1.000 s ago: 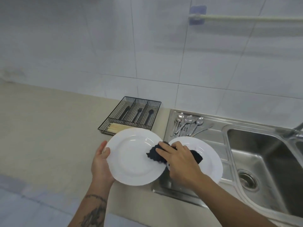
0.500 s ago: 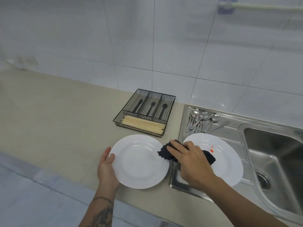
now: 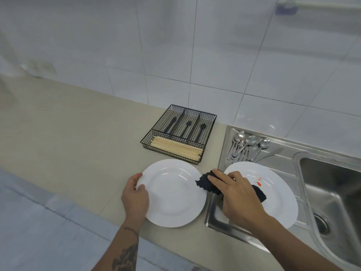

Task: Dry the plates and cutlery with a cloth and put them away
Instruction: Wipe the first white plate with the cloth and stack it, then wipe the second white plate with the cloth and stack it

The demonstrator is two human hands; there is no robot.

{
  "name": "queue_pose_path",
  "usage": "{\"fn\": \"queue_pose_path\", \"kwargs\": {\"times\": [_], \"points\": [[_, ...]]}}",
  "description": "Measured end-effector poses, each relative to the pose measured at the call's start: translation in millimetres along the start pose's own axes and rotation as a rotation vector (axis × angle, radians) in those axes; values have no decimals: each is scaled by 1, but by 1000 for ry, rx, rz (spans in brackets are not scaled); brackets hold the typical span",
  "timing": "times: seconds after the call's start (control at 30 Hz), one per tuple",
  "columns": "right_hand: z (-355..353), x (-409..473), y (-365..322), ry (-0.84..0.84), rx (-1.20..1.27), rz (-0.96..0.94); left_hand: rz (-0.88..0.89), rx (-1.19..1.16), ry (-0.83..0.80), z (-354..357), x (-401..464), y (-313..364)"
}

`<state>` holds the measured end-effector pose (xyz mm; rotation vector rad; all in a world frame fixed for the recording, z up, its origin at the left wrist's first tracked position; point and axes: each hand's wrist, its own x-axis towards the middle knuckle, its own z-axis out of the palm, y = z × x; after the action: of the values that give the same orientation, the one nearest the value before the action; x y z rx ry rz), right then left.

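While the left hand [image 3: 135, 196] grips the left rim of the near white plate [image 3: 175, 194], thumb on top and fingers curled under, the right hand [image 3: 233, 194] holds the dark cloth [image 3: 207, 182] bunched under curled fingers, pressed at that plate's right rim. Cloth tail [image 3: 258, 192] trails out behind the hand over the second white plate [image 3: 273, 194], which lies on the steel drainboard [image 3: 289, 163] and carries a small red smear [image 3: 258, 182]. Versus a second ago: the thumb now hooks over the rim where it lay flatter along the edge before; the plate sits further left over the beige counter [image 3: 78, 137], and the gap to the second plate is wider, cloth bridging it. Right hand's hold on the cloth is unchanged, same spot at the rim. Camera has swung left and down, so the wire cutlery tray [image 3: 178, 133] shows fully, chopsticks [image 3: 176, 148] in its front slot, black utensils [image 3: 187, 126] in the rear slots. Wet spoons and forks [image 3: 246, 147] lie untouched in a pile on the drainboard behind the second plate. Sink basin [image 3: 332, 192] at right.
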<state>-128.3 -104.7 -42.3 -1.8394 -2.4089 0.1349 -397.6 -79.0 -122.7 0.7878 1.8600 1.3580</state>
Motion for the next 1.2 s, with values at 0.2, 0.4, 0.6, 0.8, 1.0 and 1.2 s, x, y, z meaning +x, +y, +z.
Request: {"fn": "queue_pose_path", "kwargs": {"times": [0.2,0.4,0.6,0.8,1.0,1.2], "points": [[-5,2,12,20,27,20,31,115,3,-1,2,-1],[-15,-8,40,49,41,66,293,222,158,15,-9,29],[-9,-34,87,91,-33,124,307,179,-374,107,-93,56],[-3,-69,128,40,-47,172,231,243,-454,169,-142,38],[0,-89,160,-3,21,129,104,268,-285,187,-151,41],[-4,-93,182,-26,94,49,-96,37,-124,197,-164,55]]}}
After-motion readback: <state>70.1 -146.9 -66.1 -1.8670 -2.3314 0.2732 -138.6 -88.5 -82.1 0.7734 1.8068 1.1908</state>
